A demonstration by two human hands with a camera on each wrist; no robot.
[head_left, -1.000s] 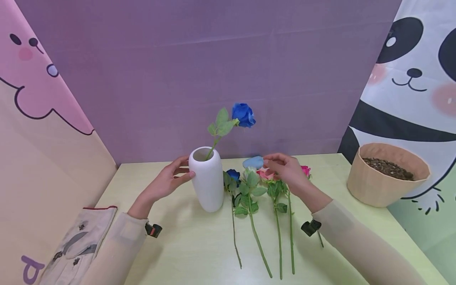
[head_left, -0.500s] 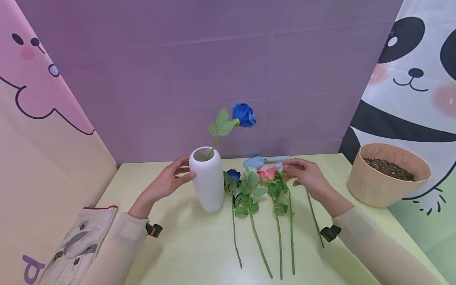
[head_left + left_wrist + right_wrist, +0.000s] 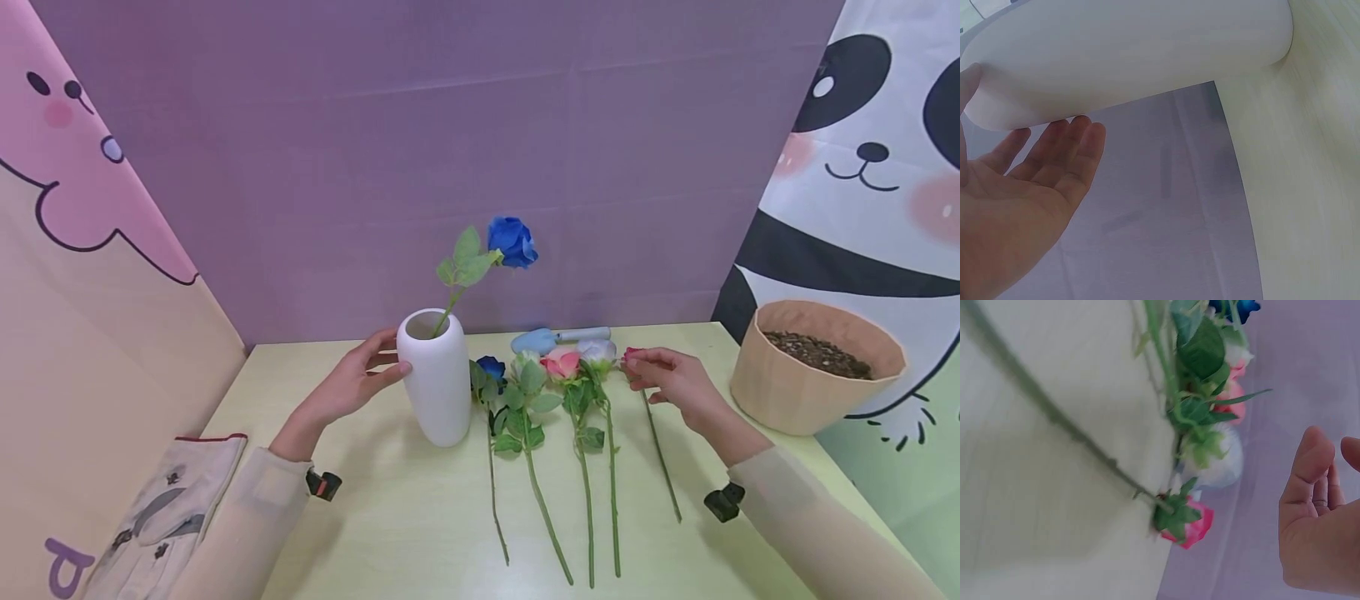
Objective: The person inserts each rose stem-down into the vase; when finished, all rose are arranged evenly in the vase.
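The white vase (image 3: 442,392) stands upright on the table, a blue rose (image 3: 513,242) leaning right from its mouth. My left hand (image 3: 352,379) holds the vase's left side, thumb in front and fingertips against the far side, as the left wrist view also shows. My right hand (image 3: 678,385) hovers above a deep pink rose (image 3: 1197,524) lying on the table; its fingers are loosely bent and hold nothing. Left of that rose lie a pale lilac rose (image 3: 597,351), a coral-pink rose (image 3: 561,364), a whitish rose (image 3: 524,363) and a dark blue rose (image 3: 491,368), stems pointing toward me.
A blue hand trowel (image 3: 536,340) lies behind the roses. At the right edge stands a tan pot (image 3: 802,400) with soil in it. A folded grey cloth (image 3: 168,500) lies at the left edge. A purple backdrop (image 3: 480,167) rises behind the table.
My right hand has moved right, from over the trowel and coral-pink rose to over the deep pink rose, uncovering the trowel's handle and the lilac rose. My left hand stays on the vase.
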